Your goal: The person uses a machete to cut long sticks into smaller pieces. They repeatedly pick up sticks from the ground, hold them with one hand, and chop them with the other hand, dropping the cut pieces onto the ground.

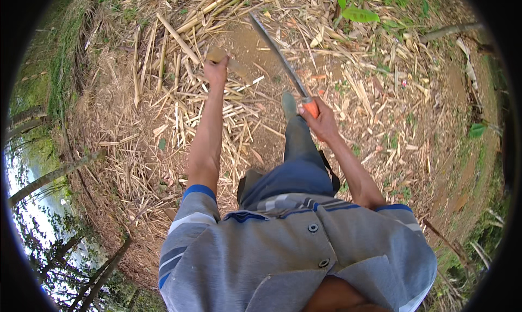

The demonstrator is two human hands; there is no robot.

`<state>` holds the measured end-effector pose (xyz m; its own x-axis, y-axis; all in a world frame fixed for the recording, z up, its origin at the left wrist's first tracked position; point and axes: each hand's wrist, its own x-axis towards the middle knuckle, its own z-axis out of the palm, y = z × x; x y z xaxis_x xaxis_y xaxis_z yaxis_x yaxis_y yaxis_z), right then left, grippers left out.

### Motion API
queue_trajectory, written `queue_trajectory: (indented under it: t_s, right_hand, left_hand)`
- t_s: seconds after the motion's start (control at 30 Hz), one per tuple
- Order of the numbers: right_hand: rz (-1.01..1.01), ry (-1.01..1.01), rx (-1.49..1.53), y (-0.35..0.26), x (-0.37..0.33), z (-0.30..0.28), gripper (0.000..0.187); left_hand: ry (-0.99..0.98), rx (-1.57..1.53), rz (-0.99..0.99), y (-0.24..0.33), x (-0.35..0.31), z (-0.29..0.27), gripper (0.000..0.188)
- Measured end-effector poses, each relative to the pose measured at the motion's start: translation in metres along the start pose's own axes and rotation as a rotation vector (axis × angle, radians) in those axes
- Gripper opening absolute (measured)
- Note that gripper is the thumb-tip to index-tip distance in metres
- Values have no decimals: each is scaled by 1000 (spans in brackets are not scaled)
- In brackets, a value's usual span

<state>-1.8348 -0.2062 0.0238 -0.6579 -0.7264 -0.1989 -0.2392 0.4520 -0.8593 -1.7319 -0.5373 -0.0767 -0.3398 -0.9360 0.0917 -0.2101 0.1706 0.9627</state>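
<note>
My right hand (323, 122) is closed round the orange handle of a machete (280, 58), whose long dark blade points up and to the left, away from me. My left hand (216, 73) reaches forward, its fingers closed on a short tan piece of wood (216, 54) with a rounded end. The rest of that piece is blurred or hidden by the hand. Beyond and beside the left hand lie cut pale sticks (178, 39) in a loose heap. The blade is apart from the wood, off to its right.
My boot (289, 104) stands just left of the machete handle. Wood chips and splinters (234, 119) cover the brown ground. Long sticks (209, 10) lie at the far side, a green leafy plant (360, 13) grows at the far right, and tree trunks (54, 176) rise at the left.
</note>
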Motion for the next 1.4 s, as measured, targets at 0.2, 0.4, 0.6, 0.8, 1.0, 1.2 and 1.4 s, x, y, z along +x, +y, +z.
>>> queue_trajectory:
  t_s: [0.2, 0.4, 0.6, 0.8, 1.0, 1.2, 1.4]
  right_hand:
    - [-110, -180, -71, -42, 159, -3, 48]
    - [-175, -328, -190, -28, 284, 39, 43]
    - [-267, -250, -91, -39, 330, 64, 39]
    - [-247, -230, -259, -9, 356, 91, 35]
    - [5, -382, -101, -4, 371, 97, 33]
    - [208, -566, 348, 0, 368, 106, 25]
    - [195, -519, 31, -33, 373, 88, 30]
  left_hand:
    - [-5, 189, -76, -81, 67, 88, 29]
    - [-68, 296, -188, -104, 123, 137, 29]
    - [-18, 239, -192, -93, 145, 150, 26]
    - [-58, 214, -223, -99, 152, 142, 30]
    - [111, 28, -121, -66, 148, 121, 27]
    - [12, -155, -190, -76, 155, 111, 23]
    - [-33, -108, -159, -73, 157, 111, 22]
